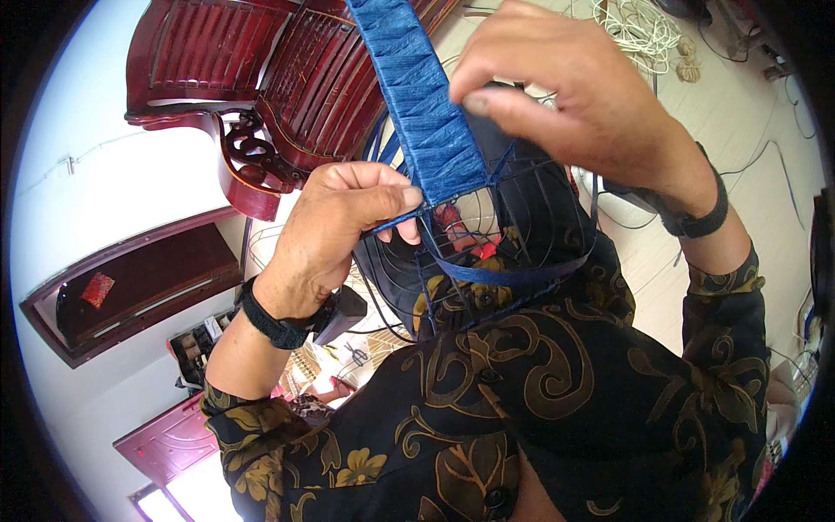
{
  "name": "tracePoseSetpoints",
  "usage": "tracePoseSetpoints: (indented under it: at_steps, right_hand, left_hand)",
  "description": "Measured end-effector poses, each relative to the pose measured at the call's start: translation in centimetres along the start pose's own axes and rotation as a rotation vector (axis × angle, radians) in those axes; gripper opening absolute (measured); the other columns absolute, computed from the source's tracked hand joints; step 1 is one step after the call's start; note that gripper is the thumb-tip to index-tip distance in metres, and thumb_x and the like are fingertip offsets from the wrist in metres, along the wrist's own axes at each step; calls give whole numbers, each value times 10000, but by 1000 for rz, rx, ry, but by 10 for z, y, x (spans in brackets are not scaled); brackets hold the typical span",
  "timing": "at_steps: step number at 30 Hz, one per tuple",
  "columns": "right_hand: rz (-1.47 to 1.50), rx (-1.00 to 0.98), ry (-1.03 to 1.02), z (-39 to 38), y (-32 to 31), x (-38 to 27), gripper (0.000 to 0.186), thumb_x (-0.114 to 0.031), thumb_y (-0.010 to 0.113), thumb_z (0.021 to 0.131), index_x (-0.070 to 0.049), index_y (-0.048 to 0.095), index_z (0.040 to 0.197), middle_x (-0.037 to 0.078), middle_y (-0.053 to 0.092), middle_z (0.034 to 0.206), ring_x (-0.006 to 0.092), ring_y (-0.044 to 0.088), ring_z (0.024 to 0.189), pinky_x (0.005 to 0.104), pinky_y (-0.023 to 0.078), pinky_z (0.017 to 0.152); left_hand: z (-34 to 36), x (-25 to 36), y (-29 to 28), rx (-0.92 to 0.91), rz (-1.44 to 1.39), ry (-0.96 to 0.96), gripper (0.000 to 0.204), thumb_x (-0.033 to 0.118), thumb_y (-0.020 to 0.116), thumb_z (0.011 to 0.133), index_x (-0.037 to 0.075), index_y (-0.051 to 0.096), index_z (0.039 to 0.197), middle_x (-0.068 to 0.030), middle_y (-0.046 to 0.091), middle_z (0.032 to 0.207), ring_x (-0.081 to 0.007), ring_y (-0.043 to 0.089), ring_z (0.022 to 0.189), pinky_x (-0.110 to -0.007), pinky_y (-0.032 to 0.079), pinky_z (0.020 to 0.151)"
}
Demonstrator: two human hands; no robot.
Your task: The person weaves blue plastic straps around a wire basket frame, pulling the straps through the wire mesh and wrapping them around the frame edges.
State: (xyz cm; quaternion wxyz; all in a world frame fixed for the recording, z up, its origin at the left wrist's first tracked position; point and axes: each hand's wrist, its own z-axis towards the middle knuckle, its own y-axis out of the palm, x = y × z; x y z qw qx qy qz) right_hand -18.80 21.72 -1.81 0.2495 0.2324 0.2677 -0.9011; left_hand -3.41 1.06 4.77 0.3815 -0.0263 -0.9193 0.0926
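Observation:
A wire frame [531, 228] rests over my lap, with one long panel [435, 113] wound in blue strip running up and away from me. My left hand [344, 209] is closed, thumb and fingers pinching the blue-wrapped frame edge at the panel's lower left corner. From that corner a loose blue strip [504, 277] loops down and round to the right, rising behind my right wrist. My right hand [557, 91] is held above the panel's right edge, fingers curled and thumb close to the forefinger; whatever it grips is hidden. Red pieces [483, 248] show through the wires.
A dark red slatted wooden bench [304, 96] stands at the far left. Pale cord [639, 35] lies heaped on the floor at the far right, beside a small tan bundle [687, 61]. Scissors [357, 353] lie left of my lap. Thin cables [774, 165] cross the floor at right.

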Motion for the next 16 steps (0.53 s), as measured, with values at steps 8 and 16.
tracePoseSetpoints:
  at_steps: [8, 16]
  right_hand:
    - [-217, -84, -145, 0, 36, 1, 154, -89, 691, 742, -39, 707, 887, 91, 642, 1068, 286, 558, 1135, 406, 452, 984]
    - [-139, -336, -94, 13, 48, -3, 260, -82, 749, 768, -48, 707, 1022, 130, 606, 1277, 329, 490, 1305, 467, 385, 1093]
  left_hand:
    - [-7, -9, 12, 166, -81, 134, 67, 11, 704, 872, -11, 741, 924, -46, 725, 833, -81, 647, 733, -215, 497, 700]
    - [-16, -23, 15, 206, 255, 432, 109, 45, 729, 870, 38, 761, 973, -35, 698, 904, -92, 606, 769, -228, 458, 695]
